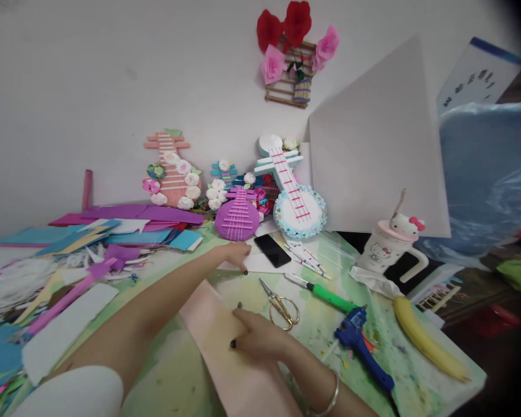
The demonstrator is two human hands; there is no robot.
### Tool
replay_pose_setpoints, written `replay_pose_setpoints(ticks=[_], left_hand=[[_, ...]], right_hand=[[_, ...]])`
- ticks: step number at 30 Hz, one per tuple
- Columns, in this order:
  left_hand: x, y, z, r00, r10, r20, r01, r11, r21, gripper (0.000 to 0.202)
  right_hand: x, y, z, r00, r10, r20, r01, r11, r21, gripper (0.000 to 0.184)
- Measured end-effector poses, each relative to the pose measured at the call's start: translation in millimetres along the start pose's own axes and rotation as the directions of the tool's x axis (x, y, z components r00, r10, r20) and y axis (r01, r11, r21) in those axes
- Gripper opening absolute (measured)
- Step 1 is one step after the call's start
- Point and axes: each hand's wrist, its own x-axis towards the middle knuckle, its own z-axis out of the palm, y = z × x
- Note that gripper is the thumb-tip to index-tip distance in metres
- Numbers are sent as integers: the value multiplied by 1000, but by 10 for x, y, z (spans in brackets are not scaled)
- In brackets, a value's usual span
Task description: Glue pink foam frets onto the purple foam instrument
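My left hand (234,255) reaches over the table, thumb and forefinger apart, at the left end of a white sheet of paper (263,263). Just right of it lies a black phone (272,250). My right hand (263,336) lies over a long pale pink strip of paper or board (217,347), its thumb and forefinger spread; the other fingers are partly hidden. Beside that hand are gold-handled scissors (282,310), blades pointing away from me. A craft knife with a green handle (330,296) lies farther right, next to a blue glue gun (362,344).
Handmade lute-shaped crafts, among them a purple one (237,220) and a white one (299,211), lean against the wall. Coloured sheets (147,214) and scraps (82,289) pile up at left. A lidded cup (386,246) and a banana (428,339) are at right.
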Motion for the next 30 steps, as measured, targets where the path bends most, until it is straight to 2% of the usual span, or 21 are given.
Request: replay_pose_setpoints(ticks=[2,5,11,16,19,21,23,26,28,30], left_hand=[[-42,-20,-9,1000,9,15,-9,1000,17,63],[-195,-133,-94,999,10,33,-11,1000,25,59],[-624,-469,-444,993,-88,80,85,996,41,52],[-1246,-642,-840,976,-207,67,202,977,73,51],[-1674,-677,-1069,969,-247,-28,248,964,91,43],[-1915,-663,-1160,958,-272,-86,280,955,100,40],[-2086,-600,-1169,945,-278,-172,296,951,87,40],[-2167,-410,-1039,933,-183,-309,220,971,90,41],[-2085,-247,-904,939,-82,-335,139,979,151,42],[-1897,-83,-781,943,3,-333,70,975,209,49]], right_hand=[[123,-79,55,1000,-3,16,4,997,-75,38],[261,-164,109,1000,-7,8,9,988,-157,38],[329,-211,123,999,24,-24,-29,973,-228,38],[439,-217,191,997,-3,-71,-9,984,-177,34],[586,-239,260,992,-56,-117,44,994,-104,33],[670,-240,238,981,-93,-173,90,996,-24,31],[712,-208,111,959,-108,-262,135,987,85,28],[667,-84,-275,920,-73,-386,193,940,282,37],[571,33,-593,901,-42,-432,225,896,384,52],[444,151,-889,880,-33,-475,259,870,420,56]])
